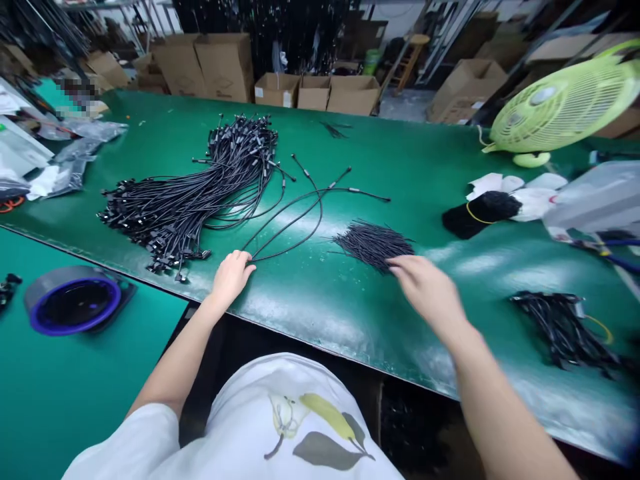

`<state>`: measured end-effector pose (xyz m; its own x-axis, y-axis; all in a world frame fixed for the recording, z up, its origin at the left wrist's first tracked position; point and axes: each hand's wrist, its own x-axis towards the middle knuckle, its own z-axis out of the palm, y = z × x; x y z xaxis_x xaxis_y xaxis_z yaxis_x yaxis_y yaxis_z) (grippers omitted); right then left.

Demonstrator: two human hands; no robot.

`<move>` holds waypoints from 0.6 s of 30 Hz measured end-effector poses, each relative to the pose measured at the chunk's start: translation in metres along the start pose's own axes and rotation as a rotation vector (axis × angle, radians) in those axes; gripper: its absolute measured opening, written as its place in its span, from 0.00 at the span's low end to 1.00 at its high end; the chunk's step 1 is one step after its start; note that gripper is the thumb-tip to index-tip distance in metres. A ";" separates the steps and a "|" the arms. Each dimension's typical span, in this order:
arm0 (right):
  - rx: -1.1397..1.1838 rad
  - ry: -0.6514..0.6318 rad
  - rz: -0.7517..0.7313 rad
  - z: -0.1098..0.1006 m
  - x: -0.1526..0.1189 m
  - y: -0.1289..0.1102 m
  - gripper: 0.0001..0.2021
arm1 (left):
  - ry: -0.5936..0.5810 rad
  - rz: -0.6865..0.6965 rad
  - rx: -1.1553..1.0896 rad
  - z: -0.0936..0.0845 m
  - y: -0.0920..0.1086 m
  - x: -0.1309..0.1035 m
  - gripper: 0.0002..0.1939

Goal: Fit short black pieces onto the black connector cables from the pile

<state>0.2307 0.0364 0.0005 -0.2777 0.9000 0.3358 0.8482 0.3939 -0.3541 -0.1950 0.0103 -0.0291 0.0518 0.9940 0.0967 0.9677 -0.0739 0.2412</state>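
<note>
Cables run from the nearly closed fingers of the person's left hand, which grips their ends near the green table's front edge, onto its middle. The right hand touches the pile of thin black strips; whether it pinches any cannot be told. Bare surface separates this pile from the black roll. Overlapping strands hide much of the large cable bundle. Cardboard boxes stand beyond the far edge, their contents unclear.
</note>
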 end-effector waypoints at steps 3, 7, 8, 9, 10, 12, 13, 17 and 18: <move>0.125 -0.207 -0.198 0.053 0.051 -0.077 0.12 | 0.024 -0.019 -0.046 -0.006 -0.009 0.001 0.09; 0.204 -0.350 -0.375 0.111 0.105 -0.161 0.11 | -0.031 0.026 0.012 -0.010 -0.013 -0.009 0.12; 0.210 -0.370 -0.410 0.123 0.112 -0.178 0.10 | -0.027 0.017 0.012 -0.010 -0.014 -0.010 0.11; 0.215 -0.390 -0.445 0.133 0.115 -0.192 0.10 | -0.018 0.001 0.000 -0.009 -0.015 -0.011 0.10; 0.224 -0.406 -0.486 0.142 0.114 -0.203 0.10 | -0.006 -0.019 -0.022 -0.009 -0.016 -0.011 0.07; 0.259 -0.414 -0.583 0.155 0.101 -0.213 0.11 | 0.018 -0.053 -0.075 -0.008 -0.021 -0.008 0.05; 0.277 -0.405 -0.627 0.159 0.092 -0.212 0.13 | 0.029 -0.060 -0.090 -0.008 -0.024 -0.006 0.06; 0.283 -0.257 -0.609 0.161 0.063 -0.189 0.14 | 0.161 -0.116 -0.374 -0.017 -0.026 0.001 0.08; 0.268 -0.168 -0.530 0.157 0.064 -0.182 0.14 | 0.182 -0.137 -0.558 -0.022 -0.022 0.001 0.08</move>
<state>-0.0123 0.0518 -0.0504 -0.7163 0.5776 0.3916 0.4385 0.8091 -0.3913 -0.2216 0.0111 -0.0130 -0.1552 0.9713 0.1803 0.6846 -0.0258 0.7285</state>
